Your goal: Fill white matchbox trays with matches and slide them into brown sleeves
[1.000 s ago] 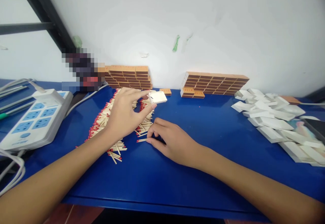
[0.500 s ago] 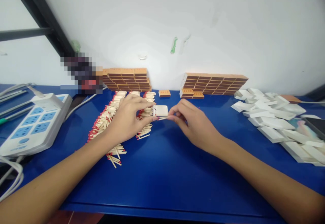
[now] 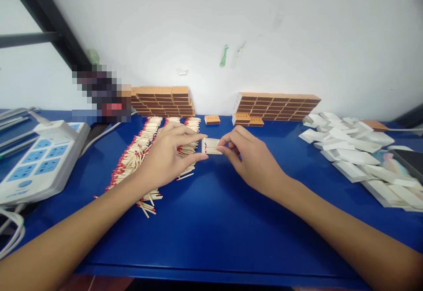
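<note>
Between the thumb and index finger of my left hand (image 3: 167, 152) is a small white matchbox tray (image 3: 203, 146), its hollow facing up. A few matches (image 3: 212, 150) lie along the tray's near side. My right hand (image 3: 253, 161) pinches at the tray's right end, thumb against index finger, on the tail ends of those matches; the fingertips partly cover that end. Beside and behind my left hand spread rows of red-tipped matches (image 3: 132, 161), partly hidden by the hand and forearm.
Closed matchboxes are stacked at the wall, on the left (image 3: 160, 99) and right (image 3: 277, 106). A single matchbox (image 3: 212, 119) lies between them. White empty trays (image 3: 352, 155) are heaped at right, near a dark phone (image 3: 410, 161). A power strip (image 3: 46, 163) with cables sits at left.
My right hand has brought the matches from the tray's near edge into the tray. My left hand keeps its hold on the tray. The view has shifted slightly.
</note>
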The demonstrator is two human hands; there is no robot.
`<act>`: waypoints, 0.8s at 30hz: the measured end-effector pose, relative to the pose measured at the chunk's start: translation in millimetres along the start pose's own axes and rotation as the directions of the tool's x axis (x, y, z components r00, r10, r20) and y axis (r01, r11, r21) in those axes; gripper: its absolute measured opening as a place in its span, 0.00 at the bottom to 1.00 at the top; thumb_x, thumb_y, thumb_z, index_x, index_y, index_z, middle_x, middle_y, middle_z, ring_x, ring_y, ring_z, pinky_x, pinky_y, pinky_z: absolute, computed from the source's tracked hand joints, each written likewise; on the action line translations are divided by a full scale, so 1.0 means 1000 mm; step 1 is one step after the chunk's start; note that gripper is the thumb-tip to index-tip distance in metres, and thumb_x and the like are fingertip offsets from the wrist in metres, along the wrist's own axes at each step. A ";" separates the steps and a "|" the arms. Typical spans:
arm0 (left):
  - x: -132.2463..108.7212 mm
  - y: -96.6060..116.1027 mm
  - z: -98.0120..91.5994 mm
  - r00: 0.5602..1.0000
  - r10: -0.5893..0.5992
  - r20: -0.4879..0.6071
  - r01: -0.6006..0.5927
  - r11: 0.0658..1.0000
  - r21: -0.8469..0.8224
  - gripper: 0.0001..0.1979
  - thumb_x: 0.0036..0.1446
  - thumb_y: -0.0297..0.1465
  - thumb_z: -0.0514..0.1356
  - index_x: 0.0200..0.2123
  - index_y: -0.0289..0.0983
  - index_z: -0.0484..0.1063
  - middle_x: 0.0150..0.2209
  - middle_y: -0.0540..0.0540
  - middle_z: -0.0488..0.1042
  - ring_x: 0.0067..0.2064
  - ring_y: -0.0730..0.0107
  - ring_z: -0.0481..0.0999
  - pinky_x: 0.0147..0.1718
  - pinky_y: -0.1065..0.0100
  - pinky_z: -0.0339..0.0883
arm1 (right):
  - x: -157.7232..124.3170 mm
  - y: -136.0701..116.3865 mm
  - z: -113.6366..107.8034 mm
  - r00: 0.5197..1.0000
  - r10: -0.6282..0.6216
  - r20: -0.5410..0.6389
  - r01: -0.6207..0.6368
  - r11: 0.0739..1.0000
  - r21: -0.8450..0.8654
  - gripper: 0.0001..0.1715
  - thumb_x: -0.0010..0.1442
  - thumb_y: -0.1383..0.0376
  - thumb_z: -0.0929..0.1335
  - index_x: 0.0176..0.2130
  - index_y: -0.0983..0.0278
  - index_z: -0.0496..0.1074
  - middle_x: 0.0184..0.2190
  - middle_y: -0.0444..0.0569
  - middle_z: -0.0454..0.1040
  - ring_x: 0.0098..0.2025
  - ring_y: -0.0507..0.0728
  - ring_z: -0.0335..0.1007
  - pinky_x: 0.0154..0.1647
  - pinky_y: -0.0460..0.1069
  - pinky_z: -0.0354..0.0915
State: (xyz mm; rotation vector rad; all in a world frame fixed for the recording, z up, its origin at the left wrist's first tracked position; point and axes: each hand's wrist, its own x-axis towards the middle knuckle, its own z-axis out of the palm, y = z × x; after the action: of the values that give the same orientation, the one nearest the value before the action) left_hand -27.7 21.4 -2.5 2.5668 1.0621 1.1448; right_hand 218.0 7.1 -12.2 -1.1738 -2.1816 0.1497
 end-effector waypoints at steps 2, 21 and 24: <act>0.000 -0.001 0.001 1.000 0.003 -0.005 -0.003 1.000 -0.015 0.20 0.57 0.39 0.75 0.52 0.42 0.83 0.46 0.45 0.83 0.52 0.56 0.77 0.54 0.53 0.69 | 0.000 0.000 0.001 1.000 -0.001 0.001 0.001 1.000 0.005 0.04 0.73 0.68 0.67 0.43 0.62 0.73 0.40 0.48 0.71 0.36 0.55 0.68 0.36 0.50 0.62; 0.005 0.006 -0.009 0.948 -0.231 -0.217 0.257 0.961 0.104 0.19 0.60 0.47 0.71 0.50 0.44 0.84 0.47 0.46 0.85 0.51 0.54 0.78 0.53 0.53 0.70 | -0.006 -0.026 0.029 0.940 -0.271 0.207 0.222 0.947 0.230 0.09 0.73 0.63 0.69 0.49 0.62 0.78 0.42 0.50 0.72 0.40 0.55 0.71 0.42 0.51 0.68; 0.004 0.008 -0.007 0.955 -0.218 -0.203 0.242 0.965 0.100 0.19 0.60 0.44 0.72 0.51 0.43 0.84 0.46 0.46 0.85 0.51 0.54 0.78 0.52 0.54 0.70 | -0.006 -0.030 0.035 0.926 -0.290 0.240 0.238 0.945 0.223 0.10 0.74 0.63 0.68 0.49 0.62 0.79 0.41 0.50 0.72 0.41 0.56 0.71 0.43 0.51 0.69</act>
State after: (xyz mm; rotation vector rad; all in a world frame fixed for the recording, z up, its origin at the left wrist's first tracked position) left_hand -26.6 17.6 8.1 2.3736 1.4759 1.3186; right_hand 179.0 -8.6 -30.9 -0.7769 -2.4771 0.4141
